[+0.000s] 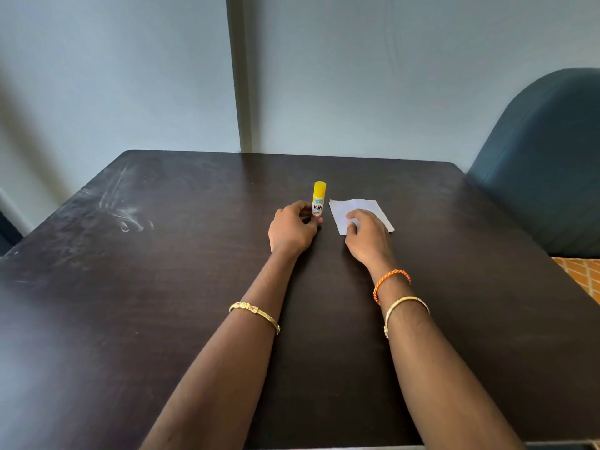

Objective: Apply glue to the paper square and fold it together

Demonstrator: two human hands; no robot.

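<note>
A yellow-capped glue stick (318,199) stands upright on the dark table (162,254), cap on. My left hand (292,230) grips its lower end with the fingertips. Just to its right lies a white paper square (357,207), flat on the table. My right hand (368,235) rests on the paper's near part, fingers curled down on it and covering its front edge.
A dark teal chair back (545,164) stands at the table's right side. A grey wall (357,76) runs right behind the far edge. Pale scuff marks (123,206) cover the left of the tabletop. An orange patterned surface (581,277) shows at the right.
</note>
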